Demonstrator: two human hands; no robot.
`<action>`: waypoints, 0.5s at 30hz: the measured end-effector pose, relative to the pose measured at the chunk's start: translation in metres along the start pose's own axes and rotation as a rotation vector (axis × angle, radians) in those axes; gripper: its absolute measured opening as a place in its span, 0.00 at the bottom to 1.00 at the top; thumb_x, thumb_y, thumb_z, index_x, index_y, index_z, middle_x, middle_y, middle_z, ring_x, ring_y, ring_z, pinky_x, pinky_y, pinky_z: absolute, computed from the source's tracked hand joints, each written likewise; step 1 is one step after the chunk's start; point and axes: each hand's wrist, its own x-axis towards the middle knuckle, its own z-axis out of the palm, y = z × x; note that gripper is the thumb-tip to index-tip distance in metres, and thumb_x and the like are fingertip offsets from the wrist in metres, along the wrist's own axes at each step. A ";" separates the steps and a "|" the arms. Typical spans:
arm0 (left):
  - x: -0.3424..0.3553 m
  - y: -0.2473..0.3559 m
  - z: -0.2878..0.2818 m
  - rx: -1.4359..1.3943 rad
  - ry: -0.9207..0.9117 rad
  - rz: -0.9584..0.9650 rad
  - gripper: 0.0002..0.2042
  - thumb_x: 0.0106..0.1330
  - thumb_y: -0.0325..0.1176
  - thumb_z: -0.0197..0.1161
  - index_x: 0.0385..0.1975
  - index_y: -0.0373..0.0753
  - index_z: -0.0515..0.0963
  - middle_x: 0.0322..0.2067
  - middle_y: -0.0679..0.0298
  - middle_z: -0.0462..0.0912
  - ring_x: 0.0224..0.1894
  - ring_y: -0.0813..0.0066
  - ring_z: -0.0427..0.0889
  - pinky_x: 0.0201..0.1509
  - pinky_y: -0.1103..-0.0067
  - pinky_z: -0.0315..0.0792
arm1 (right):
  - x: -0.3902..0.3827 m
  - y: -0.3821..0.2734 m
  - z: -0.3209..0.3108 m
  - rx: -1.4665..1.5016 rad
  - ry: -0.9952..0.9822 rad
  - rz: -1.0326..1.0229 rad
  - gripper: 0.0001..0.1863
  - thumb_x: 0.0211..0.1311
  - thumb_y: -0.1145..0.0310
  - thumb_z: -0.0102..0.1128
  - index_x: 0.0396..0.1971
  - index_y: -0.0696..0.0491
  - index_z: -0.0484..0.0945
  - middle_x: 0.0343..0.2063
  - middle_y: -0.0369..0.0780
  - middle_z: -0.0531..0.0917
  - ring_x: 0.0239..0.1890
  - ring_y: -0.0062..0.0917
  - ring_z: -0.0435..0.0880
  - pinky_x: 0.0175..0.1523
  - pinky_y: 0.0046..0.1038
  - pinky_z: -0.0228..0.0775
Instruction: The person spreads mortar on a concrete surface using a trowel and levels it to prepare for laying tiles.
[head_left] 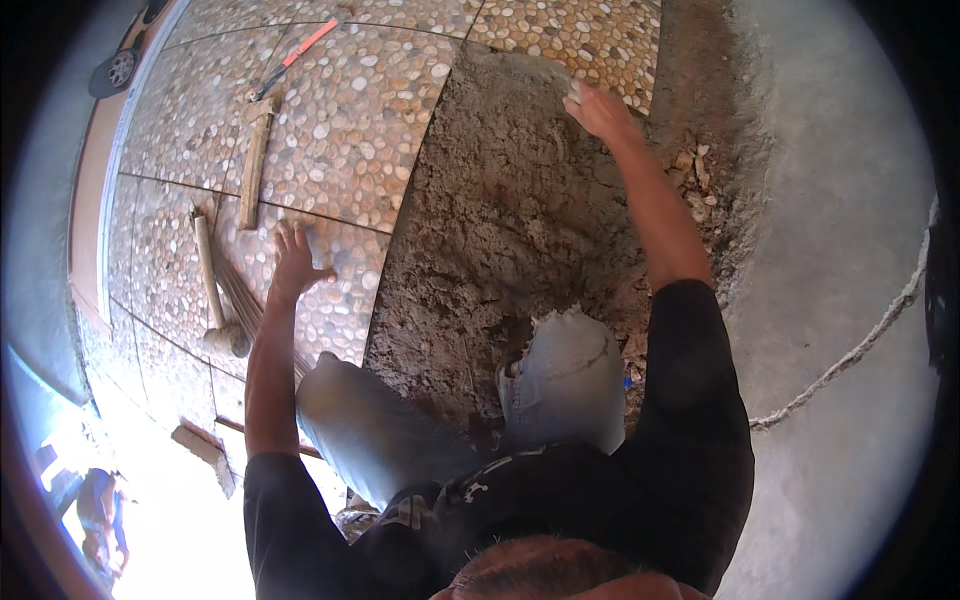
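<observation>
My left hand rests on a pebble-patterned floor tile, fingers spread, holding nothing. My right hand reaches far forward to where the rough grey-brown mortar bed meets another pebble-patterned tile. Its fingers are bent together, and something pale shows at the tips; whether that is a held piece or mortar on the fingers is unclear. My knees are bent at the near end of the mortar.
Left of my left hand lie a wooden-handled mallet and a wooden bar. Beyond them is a red-handled tool. Rubble lines the grey wall at right, where a rope hangs. Another person appears far lower left.
</observation>
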 end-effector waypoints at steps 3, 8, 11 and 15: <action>0.004 0.005 -0.004 -0.012 -0.006 0.045 0.66 0.34 0.48 0.80 0.67 0.32 0.35 0.66 0.34 0.31 0.68 0.31 0.34 0.69 0.54 0.50 | 0.029 0.006 0.012 -0.099 0.075 -0.017 0.26 0.66 0.56 0.49 0.59 0.55 0.64 0.40 0.50 0.80 0.43 0.42 0.80 0.44 0.43 0.73; -0.007 0.001 -0.005 0.006 -0.029 0.010 0.66 0.34 0.49 0.79 0.67 0.31 0.35 0.66 0.33 0.31 0.68 0.31 0.33 0.69 0.54 0.48 | 0.006 0.045 0.005 -0.169 -0.115 -0.220 0.23 0.62 0.62 0.54 0.55 0.54 0.65 0.33 0.49 0.78 0.37 0.41 0.79 0.40 0.43 0.73; -0.003 0.006 -0.002 0.044 -0.036 0.015 0.66 0.34 0.49 0.79 0.67 0.32 0.35 0.66 0.34 0.31 0.68 0.31 0.32 0.69 0.54 0.48 | -0.026 0.083 -0.010 -0.321 -0.193 -0.315 0.23 0.61 0.64 0.55 0.54 0.55 0.65 0.31 0.49 0.77 0.35 0.40 0.79 0.38 0.43 0.71; -0.004 0.006 -0.006 0.013 -0.053 0.014 0.64 0.35 0.46 0.79 0.66 0.31 0.36 0.65 0.29 0.30 0.67 0.27 0.32 0.70 0.54 0.46 | -0.018 0.054 -0.030 -0.205 -0.147 -0.317 0.22 0.59 0.66 0.53 0.53 0.55 0.67 0.33 0.51 0.79 0.37 0.42 0.80 0.40 0.43 0.74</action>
